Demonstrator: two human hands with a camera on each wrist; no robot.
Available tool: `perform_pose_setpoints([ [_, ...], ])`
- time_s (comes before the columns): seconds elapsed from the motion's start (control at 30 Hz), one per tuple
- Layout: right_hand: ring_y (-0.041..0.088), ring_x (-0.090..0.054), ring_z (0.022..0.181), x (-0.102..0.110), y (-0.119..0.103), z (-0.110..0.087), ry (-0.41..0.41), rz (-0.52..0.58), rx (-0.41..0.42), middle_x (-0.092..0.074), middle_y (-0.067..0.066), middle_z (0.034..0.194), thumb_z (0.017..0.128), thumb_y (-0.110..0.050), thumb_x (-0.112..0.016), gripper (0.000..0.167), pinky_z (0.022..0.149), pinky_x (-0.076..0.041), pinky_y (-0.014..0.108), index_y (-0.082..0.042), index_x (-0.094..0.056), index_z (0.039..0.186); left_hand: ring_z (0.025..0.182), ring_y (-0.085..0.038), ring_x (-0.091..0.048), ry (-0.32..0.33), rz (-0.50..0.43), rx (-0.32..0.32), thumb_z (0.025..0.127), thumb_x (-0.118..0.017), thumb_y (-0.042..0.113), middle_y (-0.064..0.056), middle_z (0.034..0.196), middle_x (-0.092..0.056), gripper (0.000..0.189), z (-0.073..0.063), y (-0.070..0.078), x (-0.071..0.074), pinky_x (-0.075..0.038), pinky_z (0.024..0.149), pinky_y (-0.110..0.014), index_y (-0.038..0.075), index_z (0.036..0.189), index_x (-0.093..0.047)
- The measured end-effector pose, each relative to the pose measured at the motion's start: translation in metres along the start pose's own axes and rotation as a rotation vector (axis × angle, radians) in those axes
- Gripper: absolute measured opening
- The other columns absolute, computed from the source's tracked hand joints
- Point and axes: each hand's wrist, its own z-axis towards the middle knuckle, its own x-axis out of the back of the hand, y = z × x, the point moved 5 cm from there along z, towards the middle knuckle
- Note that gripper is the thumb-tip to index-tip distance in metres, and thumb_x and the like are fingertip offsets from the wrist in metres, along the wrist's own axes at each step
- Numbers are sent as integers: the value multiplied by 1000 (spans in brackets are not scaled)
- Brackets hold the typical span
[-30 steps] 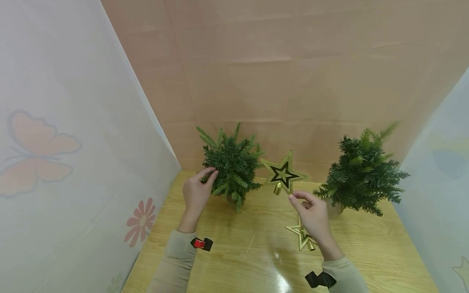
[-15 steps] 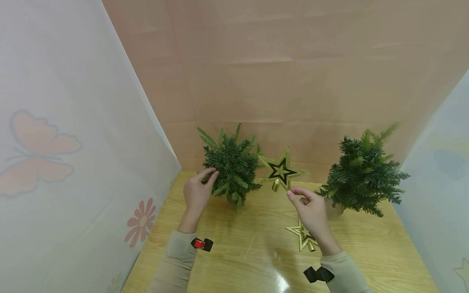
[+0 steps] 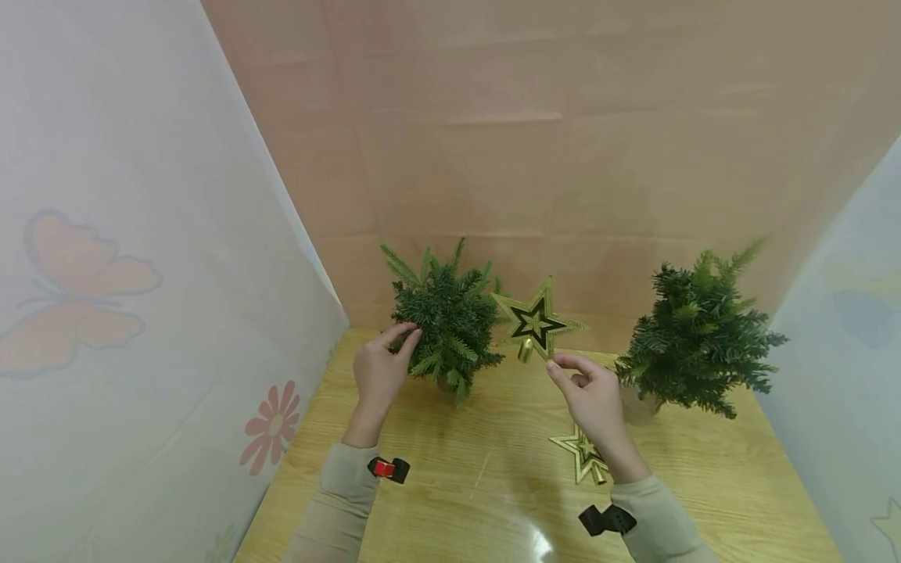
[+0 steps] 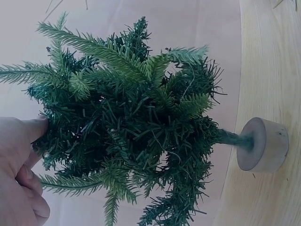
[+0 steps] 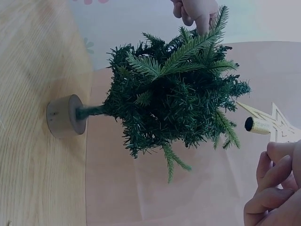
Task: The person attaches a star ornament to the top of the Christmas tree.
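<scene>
My left hand (image 3: 378, 374) pinches the upper foliage of a small artificial Christmas tree (image 3: 446, 317) at the table's back left. In the left wrist view, thumb and fingertip meet at the needles, and the tree's round wooden base (image 4: 272, 146) stands on the tabletop. Between thumb and fingers, my right hand (image 3: 594, 399) grips one point of a gold star tree topper (image 3: 538, 323). It is held in the air just right of that tree, apart from it in the right wrist view, where the topper's hollow socket (image 5: 259, 125) faces the tree.
A second gold star topper (image 3: 583, 450) lies on the wooden table (image 3: 450, 500), partly hidden by my right forearm. Another small tree (image 3: 704, 336) stands at the right. A beige cloth (image 3: 493, 156) hangs behind, and pale printed sheets (image 3: 176, 234) flank the table.
My right hand has carried the star topper slightly left and upward, closer to the left tree. My left hand has stayed in place on the foliage.
</scene>
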Motion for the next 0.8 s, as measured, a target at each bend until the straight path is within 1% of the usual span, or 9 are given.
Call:
perform_pose_setpoints([
  [0.1, 7, -28, 40, -1, -2, 2, 5, -12, 1, -42, -2, 47, 100, -28, -75, 28, 35, -25, 26, -5, -76, 116, 35, 12, -9, 17, 3, -14, 95, -80, 30, -4, 88, -79, 18, -1, 0, -1, -18, 34, -22, 18, 108, -83],
  [0.2, 6, -29, 41, -1, -4, 4, 9, -8, -5, -51, 0, 52, 99, -27, -75, 28, 36, -26, 26, -4, -77, 115, 36, 13, -8, 25, -1, -14, 94, -81, 27, -3, 87, -79, 17, -1, 0, -1, -17, 34, -22, 18, 108, -83],
  [0.3, 6, -30, 42, -1, -5, 5, 8, -5, -8, -64, 3, 67, 99, -27, -75, 28, 37, -27, 26, -4, -77, 116, 35, 11, -10, 17, -4, 3, 92, -82, 24, -4, 87, -79, 16, -1, 0, -1, -18, 34, -23, 18, 108, -83],
  [0.37, 7, -31, 43, -1, -6, 7, 8, -1, -8, -69, 2, 77, 99, -27, -75, 29, 38, -28, 26, -4, -76, 116, 34, 10, -11, 6, -4, 18, 92, -83, 23, -3, 87, -79, 17, -1, -1, -1, -18, 34, -23, 18, 108, -83],
  [0.43, 7, -31, 43, -2, -6, 8, 7, -2, -3, -69, 2, 76, 99, -28, -75, 29, 37, -28, 26, -4, -76, 116, 34, 8, -11, -4, 0, 27, 92, -83, 23, -4, 87, -79, 17, 0, -1, -1, -18, 35, -23, 18, 108, -83],
  [0.57, 7, -30, 43, -3, -6, 12, 7, -14, 6, -56, -1, 57, 100, -29, -75, 29, 37, -27, 25, -5, -77, 114, 34, 7, -12, -13, 9, 32, 93, -82, 24, -3, 86, -79, 18, 0, 0, -1, -19, 35, -24, 17, 109, -83],
  [0.6, 7, -30, 43, -3, -7, 13, 9, -14, 9, -55, 1, 55, 99, -30, -75, 29, 37, -27, 25, -5, -77, 113, 33, 7, -12, -14, 10, 32, 93, -82, 25, -3, 86, -79, 18, 0, 0, -1, -19, 35, -24, 17, 109, -83],
  [0.63, 6, -30, 43, -3, -12, 13, 8, -17, 10, -56, 0, 57, 100, -27, -74, 28, 38, -27, 25, -3, -77, 113, 33, 6, -13, -13, 8, 32, 93, -82, 24, -3, 87, -79, 18, 0, 0, -1, -19, 35, -24, 17, 110, -83],
  [0.8, 5, -31, 44, -4, -16, 17, 2, -17, 11, -64, 2, 68, 100, -22, -74, 27, 39, -28, 24, 0, -75, 116, 33, 6, -13, -4, -1, 26, 92, -83, 23, -2, 88, -79, 18, -1, -1, -2, -19, 34, -24, 18, 109, -83],
])
